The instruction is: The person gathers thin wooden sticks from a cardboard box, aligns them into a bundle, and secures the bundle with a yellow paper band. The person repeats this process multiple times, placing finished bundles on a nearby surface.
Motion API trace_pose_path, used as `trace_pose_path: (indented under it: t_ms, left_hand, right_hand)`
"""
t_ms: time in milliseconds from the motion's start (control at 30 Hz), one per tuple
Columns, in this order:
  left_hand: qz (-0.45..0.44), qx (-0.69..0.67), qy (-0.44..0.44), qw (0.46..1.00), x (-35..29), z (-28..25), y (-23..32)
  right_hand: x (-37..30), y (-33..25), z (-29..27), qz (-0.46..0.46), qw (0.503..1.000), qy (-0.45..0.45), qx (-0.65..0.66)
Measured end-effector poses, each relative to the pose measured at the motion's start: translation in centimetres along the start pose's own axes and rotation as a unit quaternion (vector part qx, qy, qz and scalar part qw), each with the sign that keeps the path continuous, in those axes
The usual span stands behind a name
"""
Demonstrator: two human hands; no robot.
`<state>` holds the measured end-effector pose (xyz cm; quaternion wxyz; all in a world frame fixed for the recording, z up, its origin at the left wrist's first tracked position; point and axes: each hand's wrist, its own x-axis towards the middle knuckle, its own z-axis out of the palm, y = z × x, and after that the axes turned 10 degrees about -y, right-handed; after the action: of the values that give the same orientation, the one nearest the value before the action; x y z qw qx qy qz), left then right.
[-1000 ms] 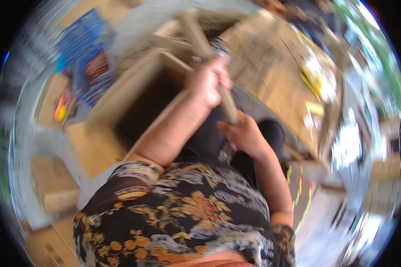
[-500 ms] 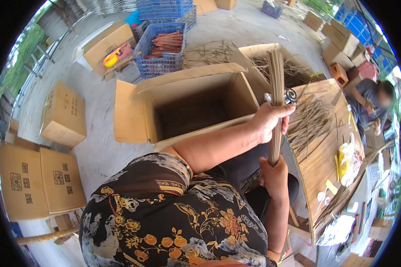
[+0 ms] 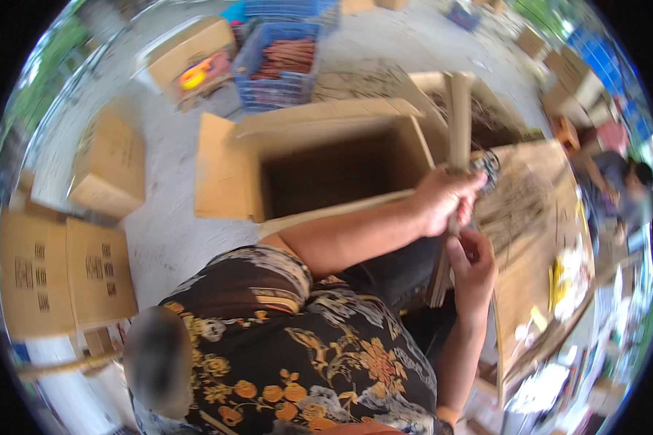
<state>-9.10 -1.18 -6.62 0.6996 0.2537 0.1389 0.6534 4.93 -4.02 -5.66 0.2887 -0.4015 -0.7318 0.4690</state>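
Note:
My left hand (image 3: 442, 199) is closed round the middle of a bundle of thin brown sticks (image 3: 458, 119), which stands nearly upright. The bundle's lower end (image 3: 437, 284) shows below the hand. Close beside that lower part is my right hand (image 3: 475, 264), its thumb and fingers curled together. Motion blur hides what, if anything, they pinch. A dark curled metal piece (image 3: 488, 168) sits just beyond my left hand, at the table's edge. More loose sticks (image 3: 519, 203) lie on the wooden table (image 3: 519, 290) to the right.
An open cardboard box (image 3: 326, 109) with a dark inside stands ahead on the left. Behind it are a blue crate (image 3: 272, 94) of reddish sticks and another carton with sticks (image 3: 479, 109). Closed cartons (image 3: 98, 268) stand at left. Another person (image 3: 617, 185) sits beyond the table.
My right hand has come off the bundle's lower end and moved up and right, fingers curling. My left hand keeps its hold. The whole view has shifted slightly and blurred.

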Motion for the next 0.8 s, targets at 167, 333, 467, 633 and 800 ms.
trace_pose_path:
  t_ms: [167, 333, 467, 633, 800]
  left_hand:
    - [0.013, 0.001, 0.046, 0.999, -0.3, -0.7, 0.8]
    - [0.013, 0.029, 0.063, 0.998, -0.5, -1.0, -1.0]
    - [0.060, 0.022, 0.031, 0.997, 0.5, -1.2, -0.5]
    - [0.135, 0.066, 0.058, 0.987, -1.8, -1.6, 1.2]
    - [0.110, 0.040, 0.085, 0.989, -1.9, -0.6, 3.1]
  right_hand:
    - [0.7, -1.9, 0.4, -0.055, 0.978, 0.030, -0.200]
    - [-0.1, -1.9, 0.1, -0.038, 0.965, 0.015, -0.258]
    - [1.4, -2.1, 0.2, 0.006, 0.970, -0.011, -0.243]
    - [1.9, -4.0, 2.4, 0.012, 0.967, -0.041, -0.252]
    - [3.1, -4.7, 1.8, 0.017, 0.976, -0.098, -0.193]
